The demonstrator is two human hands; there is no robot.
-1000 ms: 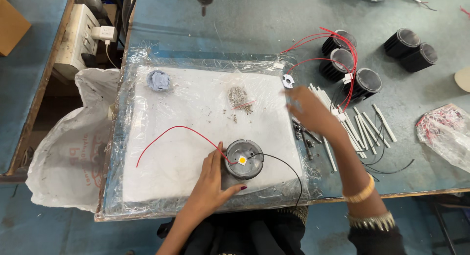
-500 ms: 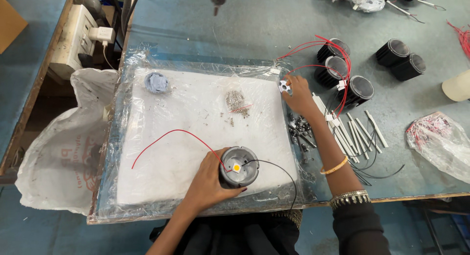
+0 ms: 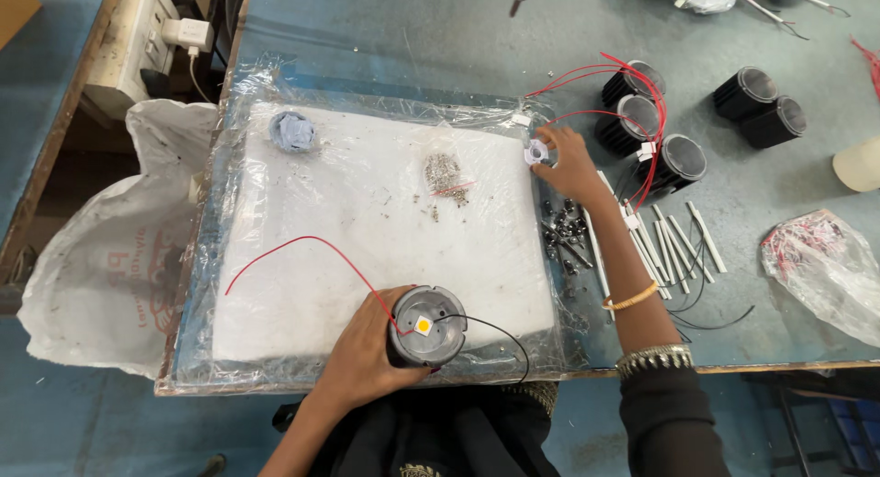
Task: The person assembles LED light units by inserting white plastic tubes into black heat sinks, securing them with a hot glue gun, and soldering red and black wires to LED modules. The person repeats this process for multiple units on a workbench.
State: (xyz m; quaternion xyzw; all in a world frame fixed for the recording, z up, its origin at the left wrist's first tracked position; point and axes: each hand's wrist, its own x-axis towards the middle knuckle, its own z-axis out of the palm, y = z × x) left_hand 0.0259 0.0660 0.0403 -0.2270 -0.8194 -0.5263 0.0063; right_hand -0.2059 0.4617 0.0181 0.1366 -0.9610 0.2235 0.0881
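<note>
One head-worn camera is looking steeply down from above the near edge of the workbench [image 3: 440, 37], taking in the white foam pad [image 3: 367, 220] centrally and reaching the bench's far side.

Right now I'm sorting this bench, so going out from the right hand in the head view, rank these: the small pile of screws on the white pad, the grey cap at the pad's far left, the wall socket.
From the right hand:
1. Pile of screws, just left of it on the white pad.
2. Grey cap, at the pad's far-left corner.
3. Wall socket, beyond the pad, top left.
</note>
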